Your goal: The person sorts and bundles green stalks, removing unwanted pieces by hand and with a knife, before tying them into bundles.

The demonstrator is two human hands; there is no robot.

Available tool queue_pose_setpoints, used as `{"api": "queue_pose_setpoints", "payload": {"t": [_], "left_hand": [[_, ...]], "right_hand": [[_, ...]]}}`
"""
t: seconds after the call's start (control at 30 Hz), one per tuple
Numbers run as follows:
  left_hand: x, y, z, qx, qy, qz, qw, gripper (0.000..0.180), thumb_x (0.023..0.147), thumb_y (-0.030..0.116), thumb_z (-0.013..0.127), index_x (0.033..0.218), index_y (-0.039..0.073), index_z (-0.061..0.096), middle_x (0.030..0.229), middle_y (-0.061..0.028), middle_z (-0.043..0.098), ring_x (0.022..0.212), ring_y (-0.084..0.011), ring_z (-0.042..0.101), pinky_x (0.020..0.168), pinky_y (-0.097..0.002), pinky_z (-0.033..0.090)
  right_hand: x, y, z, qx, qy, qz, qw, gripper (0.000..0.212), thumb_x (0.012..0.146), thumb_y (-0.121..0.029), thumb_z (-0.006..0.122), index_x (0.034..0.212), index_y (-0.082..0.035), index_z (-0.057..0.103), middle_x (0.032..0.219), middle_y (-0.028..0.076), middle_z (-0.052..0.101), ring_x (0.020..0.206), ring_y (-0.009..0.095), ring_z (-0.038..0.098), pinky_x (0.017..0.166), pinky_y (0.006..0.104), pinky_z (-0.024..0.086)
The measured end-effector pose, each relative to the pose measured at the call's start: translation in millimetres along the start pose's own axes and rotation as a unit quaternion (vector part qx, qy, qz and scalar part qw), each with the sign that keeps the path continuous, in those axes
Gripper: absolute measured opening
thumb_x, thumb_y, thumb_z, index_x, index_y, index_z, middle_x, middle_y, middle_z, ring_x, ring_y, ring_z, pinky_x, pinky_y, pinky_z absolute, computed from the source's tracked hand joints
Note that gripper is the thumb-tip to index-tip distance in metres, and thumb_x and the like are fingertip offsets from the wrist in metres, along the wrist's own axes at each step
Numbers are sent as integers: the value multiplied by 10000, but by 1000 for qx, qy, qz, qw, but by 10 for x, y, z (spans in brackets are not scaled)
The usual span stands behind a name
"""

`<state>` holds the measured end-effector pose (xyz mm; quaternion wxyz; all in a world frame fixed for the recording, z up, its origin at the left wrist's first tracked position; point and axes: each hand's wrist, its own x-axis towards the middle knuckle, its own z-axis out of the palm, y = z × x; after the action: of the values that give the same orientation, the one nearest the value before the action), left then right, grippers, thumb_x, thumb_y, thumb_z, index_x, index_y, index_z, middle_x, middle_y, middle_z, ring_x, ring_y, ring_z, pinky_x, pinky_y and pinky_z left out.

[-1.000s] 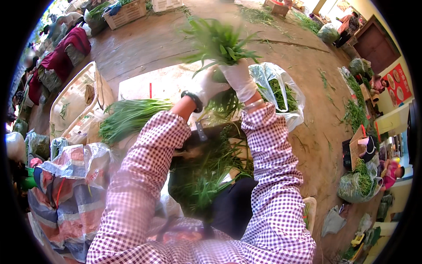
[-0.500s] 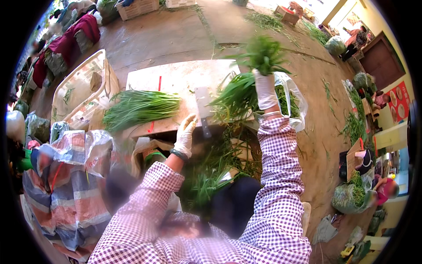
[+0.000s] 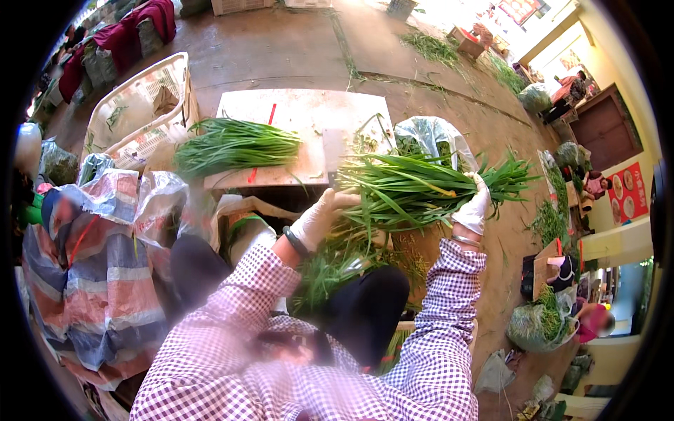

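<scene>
My right hand (image 3: 473, 208), in a white glove, is closed around a loose bunch of garlic chives (image 3: 414, 188). The bunch lies sideways over the right end of a pale board (image 3: 302, 105), its leaves spreading out on both sides of my grip. My gloved left hand (image 3: 324, 216) is at the bunch's left end, fingers stretched toward the leaves and holding nothing. A second, tidier bunch of chives (image 3: 242, 147) rests on the board's left side. Between the bunches shows the grey blade of a knife (image 3: 335, 149); its handle is hidden.
A white plastic crate (image 3: 186, 84) stands left of the board, with a striped woven sack (image 3: 105, 266) nearer me. Behind the held bunch sits a clear plastic bag (image 3: 428, 130) with greens. Loose chives (image 3: 323, 281) lie beneath the board's front edge. People and stuffed bags line the right wall.
My right hand has come down and nearer, turning the bunch from upright to sideways. My left hand has moved right, to the bunch's left end. The knife's handle is now covered.
</scene>
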<state>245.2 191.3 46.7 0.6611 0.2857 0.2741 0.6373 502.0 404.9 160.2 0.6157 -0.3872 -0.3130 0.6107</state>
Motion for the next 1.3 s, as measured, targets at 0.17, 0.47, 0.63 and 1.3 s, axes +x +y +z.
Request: {"api": "queue_pose_setpoints", "payload": {"t": [0.17, 0.47, 0.63, 1.3], "left_hand": [[-265, 3, 127, 221, 104, -26, 969, 516, 904, 365, 628, 1282, 20, 565, 1270, -81, 575, 1162, -174, 511, 987, -312, 399], [-443, -479, 83, 72, 306, 12, 949, 240, 967, 250, 575, 933, 23, 643, 815, 1, 633, 733, -91, 526, 712, -253, 430], [-819, -694, -784, 275, 269, -67, 921, 332, 965, 288, 567, 919, -20, 681, 813, -35, 659, 770, -125, 580, 758, -277, 456], [-1045, -466, 281, -98, 44, -93, 990, 462, 912, 405, 620, 1259, 111, 537, 1175, -32, 577, 1019, -165, 574, 760, -294, 476]], "right_hand": [[-650, -172, 183, -94, -27, -19, 995, 218, 925, -218, 529, 844, -47, 638, 806, 63, 646, 722, 182, 622, 670, 310, 531], [-1000, -377, 198, -143, -73, -97, 982, 196, 894, -186, 572, 773, -53, 648, 747, 35, 613, 663, 146, 580, 629, 276, 486], [-1112, -652, 183, -134, -48, -117, 983, 197, 902, -200, 569, 787, -51, 629, 770, 47, 615, 680, 158, 597, 638, 294, 501], [-952, -341, -304, -28, 33, 37, 998, 108, 882, -139, 578, 870, -52, 639, 873, 72, 682, 814, 230, 655, 781, 389, 552]]}}
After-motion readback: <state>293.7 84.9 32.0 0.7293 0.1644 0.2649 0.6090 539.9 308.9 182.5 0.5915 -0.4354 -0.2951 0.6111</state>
